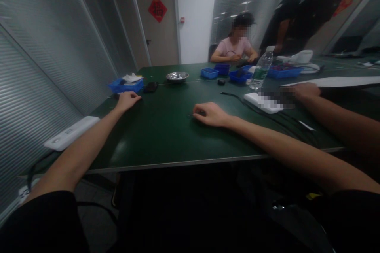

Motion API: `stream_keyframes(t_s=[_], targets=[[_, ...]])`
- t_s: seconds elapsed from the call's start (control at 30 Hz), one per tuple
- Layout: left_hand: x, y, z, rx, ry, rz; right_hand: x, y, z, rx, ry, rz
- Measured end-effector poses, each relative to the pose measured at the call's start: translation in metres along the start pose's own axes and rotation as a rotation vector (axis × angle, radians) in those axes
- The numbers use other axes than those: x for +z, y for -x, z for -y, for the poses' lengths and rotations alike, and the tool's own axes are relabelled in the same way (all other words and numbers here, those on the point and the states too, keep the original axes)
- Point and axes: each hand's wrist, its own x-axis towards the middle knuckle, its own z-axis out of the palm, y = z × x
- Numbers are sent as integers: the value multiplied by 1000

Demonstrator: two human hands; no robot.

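My right hand (pixel 211 114) is closed over the middle of the green table (pixel 160 134), its thumb and fingertips pinched together. A thin, pale, needle-like piece (pixel 190 115) sticks out to the left from that pinch; its kind is too small to tell. Farther left, my left hand (pixel 128 101) rests low at the table with thumb and fingers drawn together. Whatever is in those left fingertips, if anything, I cannot make out. Just behind the left hand stands a blue plastic basket (pixel 126 86) with white, crumpled material in it, and a black phone-like object (pixel 151 87) lies beside it.
A metal bowl (pixel 177 77) stands near the back. Blue bins (pixel 209 73), a water bottle (pixel 261 69) and a dark mouse-like object (pixel 221 82) sit rightward. Another person's arm (pixel 335 106) reaches in near a white power strip (pixel 261 102). Another strip (pixel 71 132) is left.
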Motion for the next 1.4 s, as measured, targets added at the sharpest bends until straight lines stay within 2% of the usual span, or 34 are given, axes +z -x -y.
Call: stream_keyframes(t_s=[0.1, 0.27, 0.43, 0.57, 0.73, 0.9, 1.07, 1.17, 1.27, 1.4], targets=[[2, -4, 1, -52, 40, 34, 0, 0, 0, -7, 2, 12], [1, -9, 8, -62, 89, 81, 1, 0, -1, -17, 4, 4], [1, -14, 16, -226, 199, 119, 0, -1, -1, -13, 2, 18], [3, -16, 15, -324, 305, 116, 0, 0, 0, -12, 14, 20], [3, -19, 12, -345, 434, 159, 0, 0, 0, -10, 15, 18], [1, -16, 11, -350, 457, 194, -1, 0, 1, -27, 7, 19], [1, -11, 8, -269, 420, 183, -2, 0, 2, -21, 12, 26], [5, -5, -3, -182, 385, 235, 0, 0, 0, -36, 16, 24], [15, 7, -33, -20, 360, 350, 2, 0, -1, -63, 12, 10], [31, 38, -97, 310, 424, 505, 3, -1, -1, -103, -3, -16]])
